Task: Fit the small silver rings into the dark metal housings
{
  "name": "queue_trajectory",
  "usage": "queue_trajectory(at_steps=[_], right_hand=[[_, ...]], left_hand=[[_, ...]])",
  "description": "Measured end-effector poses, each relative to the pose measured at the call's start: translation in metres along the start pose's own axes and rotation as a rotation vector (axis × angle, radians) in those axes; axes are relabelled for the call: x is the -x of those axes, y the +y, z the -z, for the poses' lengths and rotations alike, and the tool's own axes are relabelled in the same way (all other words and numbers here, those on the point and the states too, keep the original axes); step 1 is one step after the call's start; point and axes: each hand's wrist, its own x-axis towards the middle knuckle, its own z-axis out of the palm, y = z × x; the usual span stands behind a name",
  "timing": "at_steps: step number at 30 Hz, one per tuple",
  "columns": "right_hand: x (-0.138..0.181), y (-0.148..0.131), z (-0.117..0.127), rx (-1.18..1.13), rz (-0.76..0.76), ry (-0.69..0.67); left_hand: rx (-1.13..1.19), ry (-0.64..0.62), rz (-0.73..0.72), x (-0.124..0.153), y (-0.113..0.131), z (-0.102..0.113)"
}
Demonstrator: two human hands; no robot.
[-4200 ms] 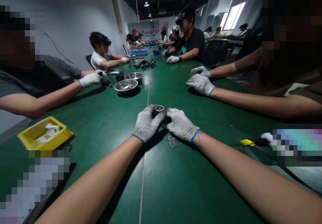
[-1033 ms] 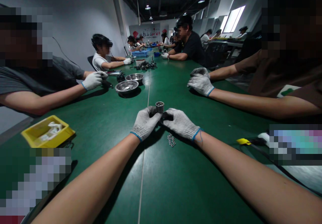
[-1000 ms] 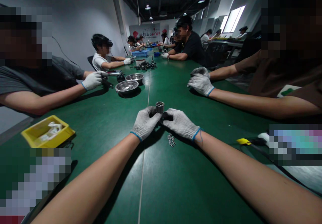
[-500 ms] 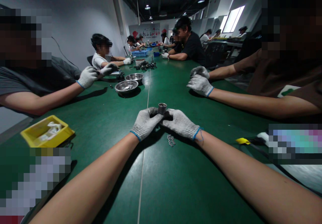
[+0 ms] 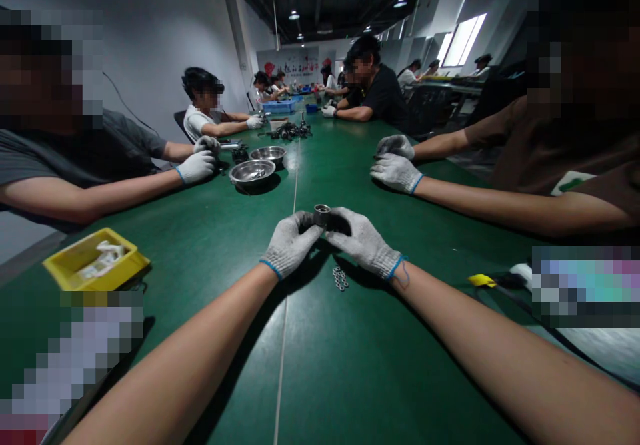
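Just above the green table, a small round metal cup-shaped part is held upright between my two gloved hands, its ringed opening facing up. My left hand is closed on its left side, thumb toward me. From the right, my right hand grips the same part with its fingers behind and thumb in front; the fingertips are partly hidden. Several small metal rings lie grouped on the table below my right hand.
Two steel bowls stand beyond my hands to the left. A yellow bin holding white pieces is at the left. Co-workers' gloved hands rest on both sides. A yellow-tipped cable lies at the right.
My right hand has shifted its grip, its fingers rising around the metal part and its thumb opening lower. The left co-worker's hands have moved down toward the table and right.
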Motion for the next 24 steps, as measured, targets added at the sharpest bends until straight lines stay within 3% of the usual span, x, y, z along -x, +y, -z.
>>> queue_trajectory(at_steps=[11,18,24], right_hand=[[0.003,-0.012,-0.003,-0.073,-0.065,0.168],[0.005,-0.017,0.000,0.046,0.010,0.208],[0.008,-0.017,0.000,0.131,0.050,0.217]], left_hand=[[-0.094,-0.107,-0.036,0.002,0.003,-0.002],[-0.168,-0.158,-0.080,0.001,0.003,0.004],[-0.130,-0.086,-0.018,0.001,0.000,0.000]])
